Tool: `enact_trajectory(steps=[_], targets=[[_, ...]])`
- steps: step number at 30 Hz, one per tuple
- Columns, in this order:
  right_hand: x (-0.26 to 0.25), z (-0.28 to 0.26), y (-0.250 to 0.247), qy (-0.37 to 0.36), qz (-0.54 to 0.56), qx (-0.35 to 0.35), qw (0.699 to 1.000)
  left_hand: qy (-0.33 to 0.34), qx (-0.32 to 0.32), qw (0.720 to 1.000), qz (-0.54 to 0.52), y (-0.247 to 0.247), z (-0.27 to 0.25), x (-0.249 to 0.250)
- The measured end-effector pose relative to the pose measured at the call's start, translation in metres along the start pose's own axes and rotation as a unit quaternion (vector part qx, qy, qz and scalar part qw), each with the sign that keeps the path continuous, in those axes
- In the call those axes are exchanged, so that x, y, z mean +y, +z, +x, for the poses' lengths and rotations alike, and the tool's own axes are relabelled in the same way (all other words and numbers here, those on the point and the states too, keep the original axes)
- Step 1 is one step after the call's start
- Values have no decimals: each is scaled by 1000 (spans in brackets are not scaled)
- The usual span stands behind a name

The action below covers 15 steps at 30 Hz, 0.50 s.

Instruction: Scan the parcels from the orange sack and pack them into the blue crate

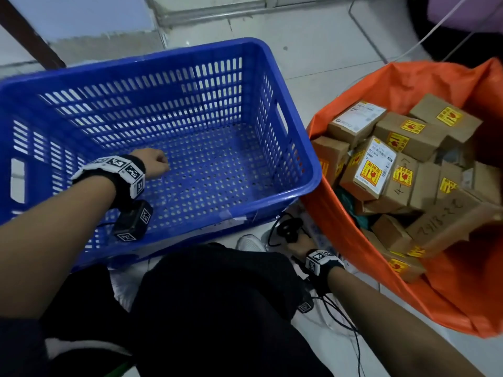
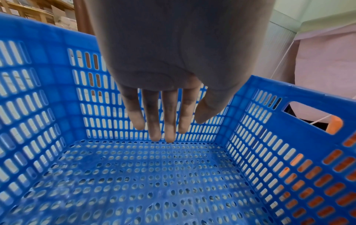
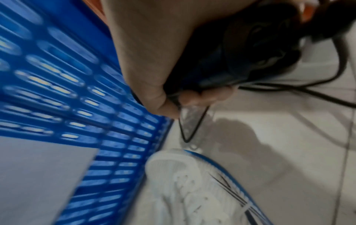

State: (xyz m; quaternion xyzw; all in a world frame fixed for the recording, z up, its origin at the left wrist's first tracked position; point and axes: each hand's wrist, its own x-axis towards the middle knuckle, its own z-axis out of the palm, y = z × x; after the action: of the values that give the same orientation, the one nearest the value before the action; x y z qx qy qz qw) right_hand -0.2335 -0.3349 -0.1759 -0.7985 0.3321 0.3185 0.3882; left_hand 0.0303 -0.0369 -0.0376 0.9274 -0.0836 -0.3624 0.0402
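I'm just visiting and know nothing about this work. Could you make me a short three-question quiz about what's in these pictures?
1. True or false: the blue crate already holds parcels.
2. The right hand grips: A) a parcel B) a dark corded device C) nothing.
3. Where do the cardboard parcels lie?

Key
1. False; the crate holds none, and only the left hand hangs inside it, fingers straight and holding nothing.
2. B.
3. In the orange sack, right of the crate.

handwriting, brown parcel point(image 1: 446, 213) at 4 o'clock in the orange sack point(image 1: 353, 235): "2418-2", rest unclear
handwriting, parcel point(image 1: 400, 183) at sack centre: "4-", rest unclear
yellow-red stickers point(image 1: 370, 174): print too small to read
white shipping label point(image 1: 356, 118): illegible
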Motion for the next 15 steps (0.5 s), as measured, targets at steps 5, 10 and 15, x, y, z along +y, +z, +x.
enact_trajectory(steps=[5, 10, 15], targets=[[-7, -32, -26, -12, 111, -32, 993, 17, 26, 1000, -1, -13, -22, 11], [-26, -89, -66, -86, 127, -50, 987, 32, 64, 997, -10, -25, -49, 17], [-41, -151, -106, -155, 156, -41, 975, 54, 99, 994, -13, -35, -75, 22]])
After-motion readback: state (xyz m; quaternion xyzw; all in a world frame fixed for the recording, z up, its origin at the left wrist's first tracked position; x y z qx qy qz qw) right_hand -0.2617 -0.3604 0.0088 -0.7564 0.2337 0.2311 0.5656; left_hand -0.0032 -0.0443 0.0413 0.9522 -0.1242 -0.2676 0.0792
